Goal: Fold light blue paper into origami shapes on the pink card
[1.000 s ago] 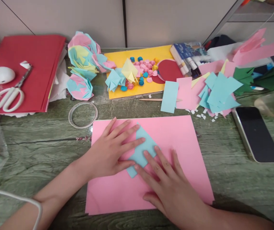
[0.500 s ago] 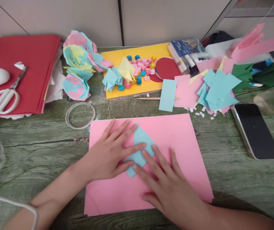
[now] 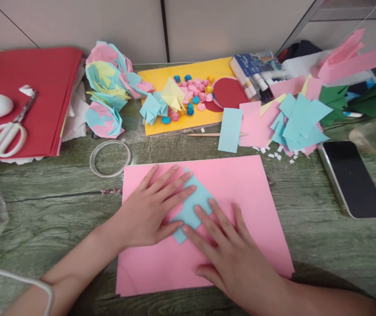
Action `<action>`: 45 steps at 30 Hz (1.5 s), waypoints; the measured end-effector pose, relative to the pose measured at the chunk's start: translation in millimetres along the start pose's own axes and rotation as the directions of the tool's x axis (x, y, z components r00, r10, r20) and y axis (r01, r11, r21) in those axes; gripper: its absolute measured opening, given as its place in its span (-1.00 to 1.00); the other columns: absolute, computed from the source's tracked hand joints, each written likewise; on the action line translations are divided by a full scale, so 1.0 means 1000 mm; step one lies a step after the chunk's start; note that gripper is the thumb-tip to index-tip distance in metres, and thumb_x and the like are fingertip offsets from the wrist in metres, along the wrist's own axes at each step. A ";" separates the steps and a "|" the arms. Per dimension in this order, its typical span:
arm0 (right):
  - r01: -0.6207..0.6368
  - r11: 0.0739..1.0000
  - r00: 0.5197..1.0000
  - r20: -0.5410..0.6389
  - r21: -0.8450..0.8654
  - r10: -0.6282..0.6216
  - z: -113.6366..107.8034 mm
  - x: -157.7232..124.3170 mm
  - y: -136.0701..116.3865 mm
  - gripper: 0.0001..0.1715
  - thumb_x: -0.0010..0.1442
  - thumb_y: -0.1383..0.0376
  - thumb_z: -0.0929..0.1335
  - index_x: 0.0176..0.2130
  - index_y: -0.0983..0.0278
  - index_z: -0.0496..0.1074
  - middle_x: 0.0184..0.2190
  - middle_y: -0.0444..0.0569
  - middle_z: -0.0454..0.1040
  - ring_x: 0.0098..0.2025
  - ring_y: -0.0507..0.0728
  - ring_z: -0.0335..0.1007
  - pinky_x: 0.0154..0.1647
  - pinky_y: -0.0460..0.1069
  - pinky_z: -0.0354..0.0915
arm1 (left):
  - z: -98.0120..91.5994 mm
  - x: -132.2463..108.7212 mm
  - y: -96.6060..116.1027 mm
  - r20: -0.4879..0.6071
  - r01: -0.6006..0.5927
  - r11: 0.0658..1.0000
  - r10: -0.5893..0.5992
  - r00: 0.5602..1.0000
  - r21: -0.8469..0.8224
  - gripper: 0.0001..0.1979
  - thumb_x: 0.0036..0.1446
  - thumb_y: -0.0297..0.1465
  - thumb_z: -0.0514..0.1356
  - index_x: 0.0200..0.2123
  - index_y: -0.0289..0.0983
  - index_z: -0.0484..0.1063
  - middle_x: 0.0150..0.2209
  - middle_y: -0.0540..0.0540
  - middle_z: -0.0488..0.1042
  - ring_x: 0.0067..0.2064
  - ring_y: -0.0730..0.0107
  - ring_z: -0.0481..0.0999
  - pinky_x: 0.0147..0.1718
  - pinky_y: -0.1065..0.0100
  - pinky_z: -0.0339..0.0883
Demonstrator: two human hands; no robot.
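A light blue piece of folded paper (image 3: 192,206) lies flat on a stack of pink paper (image 3: 253,193). My left hand (image 3: 151,210) rests over its left side, fingers spread, with the fingertips on the blue paper and the rest of the hand on the pink sheet. From the lower right, my right hand (image 3: 229,250) touches the blue paper's right and lower edge with outstretched fingertips. Neither hand grips anything. Parts of the blue paper's left edge are hidden under my left fingers.
Left are white-handled scissors (image 3: 5,136) on red paper (image 3: 49,105), and a tape roll (image 3: 110,158). Behind stand folded paper flowers (image 3: 109,79) and a yellow sheet (image 3: 155,125) with small beads. A blue strip (image 3: 230,130), paper scraps (image 3: 302,123) and a phone (image 3: 352,180) lie right.
My left index finger has shifted slightly up and away from the middle of the blue paper, uncovering more of it. My right hand stays nearly in place.
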State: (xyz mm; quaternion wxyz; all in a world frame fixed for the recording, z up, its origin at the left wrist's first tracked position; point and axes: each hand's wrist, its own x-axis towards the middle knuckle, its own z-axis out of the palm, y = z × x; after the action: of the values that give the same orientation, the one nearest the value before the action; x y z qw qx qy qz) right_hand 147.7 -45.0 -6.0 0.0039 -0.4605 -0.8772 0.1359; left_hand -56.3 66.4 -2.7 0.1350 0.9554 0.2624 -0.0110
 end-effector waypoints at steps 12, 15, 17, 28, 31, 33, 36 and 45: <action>0.000 1.000 1.000 0.013 0.012 0.000 -0.001 0.000 0.001 -0.31 0.22 0.02 0.13 0.25 0.11 -0.18 0.27 0.05 -0.16 0.27 0.43 -0.38 0.09 0.48 -0.25 | 0.000 0.000 -0.001 0.037 -0.037 0.999 0.037 0.999 0.010 -0.36 0.15 -0.12 -0.03 0.23 -0.22 -0.09 0.29 -0.09 -0.20 0.28 0.09 -0.26 0.18 -0.05 -0.37; 0.001 1.000 1.000 0.008 0.006 -0.001 -0.001 0.001 0.001 -0.30 0.21 0.02 0.14 0.25 0.10 -0.17 0.27 0.05 -0.16 0.27 0.43 -0.37 0.09 0.48 -0.25 | 0.000 0.000 -0.001 0.016 -0.021 1.000 0.021 1.000 -0.001 -0.37 0.14 -0.11 -0.01 0.23 -0.17 -0.06 0.29 -0.11 -0.24 0.28 0.04 -0.25 0.18 -0.06 -0.34; -0.002 1.000 1.000 0.005 0.003 0.002 0.000 0.001 0.001 -0.31 0.21 0.01 0.14 0.25 0.09 -0.16 0.27 0.06 -0.16 0.26 0.43 -0.35 0.09 0.49 -0.25 | 0.000 0.000 -0.001 0.005 -0.012 1.000 0.012 1.000 -0.008 -0.37 0.12 -0.10 0.01 0.22 -0.15 -0.04 0.29 -0.12 -0.25 0.28 0.02 -0.24 0.17 -0.07 -0.33; 0.008 1.000 1.000 -0.006 -0.005 -0.008 0.002 0.001 0.001 -0.29 0.19 0.00 0.17 0.24 0.08 -0.14 0.26 0.06 -0.12 0.26 0.43 -0.32 0.08 0.50 -0.26 | 0.000 0.000 -0.002 0.013 -0.010 0.999 0.011 1.000 -0.033 -0.36 0.11 -0.08 0.01 0.22 -0.13 -0.04 0.29 -0.09 -0.21 0.28 0.05 -0.24 0.17 -0.06 -0.33; 0.009 1.000 1.000 -0.004 -0.008 -0.009 0.002 0.001 0.001 -0.30 0.19 0.00 0.16 0.24 0.08 -0.13 0.27 0.06 -0.13 0.26 0.43 -0.32 0.08 0.50 -0.26 | 0.000 -0.001 -0.002 0.012 -0.011 0.999 0.011 1.000 -0.034 -0.36 0.11 -0.08 0.02 0.22 -0.14 -0.04 0.29 -0.09 -0.22 0.28 0.04 -0.24 0.17 -0.06 -0.33; 0.009 1.000 1.000 -0.003 -0.008 -0.009 0.002 0.001 0.001 -0.30 0.19 0.01 0.16 0.24 0.08 -0.14 0.27 0.06 -0.13 0.26 0.43 -0.33 0.08 0.50 -0.25 | 0.000 -0.001 -0.002 0.015 -0.010 0.999 0.011 1.000 -0.031 -0.35 0.10 -0.08 0.03 0.22 -0.14 -0.05 0.29 -0.09 -0.22 0.28 0.04 -0.25 0.17 -0.06 -0.34; 0.010 1.000 1.000 -0.001 -0.004 -0.010 0.002 0.001 0.000 -0.29 0.19 0.01 0.17 0.24 0.09 -0.14 0.27 0.06 -0.13 0.26 0.43 -0.33 0.08 0.49 -0.25 | -0.001 -0.001 -0.002 0.020 -0.008 1.000 0.008 1.000 -0.028 -0.34 0.09 -0.08 0.04 0.22 -0.14 -0.04 0.29 -0.09 -0.21 0.28 0.03 -0.25 0.17 -0.06 -0.34; 0.064 0.998 0.997 -0.042 0.025 -0.063 -0.001 0.005 0.007 -0.25 0.12 0.03 0.27 0.22 0.17 0.00 0.25 0.21 -0.13 0.26 0.40 -0.28 0.11 0.38 -0.07 | 0.000 -0.001 -0.002 0.013 0.001 1.000 -0.001 1.000 -0.020 -0.33 0.08 -0.08 0.05 0.22 -0.15 -0.05 0.29 -0.08 -0.20 0.28 0.03 -0.25 0.17 -0.06 -0.34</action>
State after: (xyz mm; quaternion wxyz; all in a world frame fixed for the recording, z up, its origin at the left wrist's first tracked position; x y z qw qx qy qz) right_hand 150.5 -36.5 -7.0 0.0324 -0.4351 -0.8892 0.1379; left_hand -57.7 67.4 -2.7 0.1461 0.9538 0.2620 -0.0145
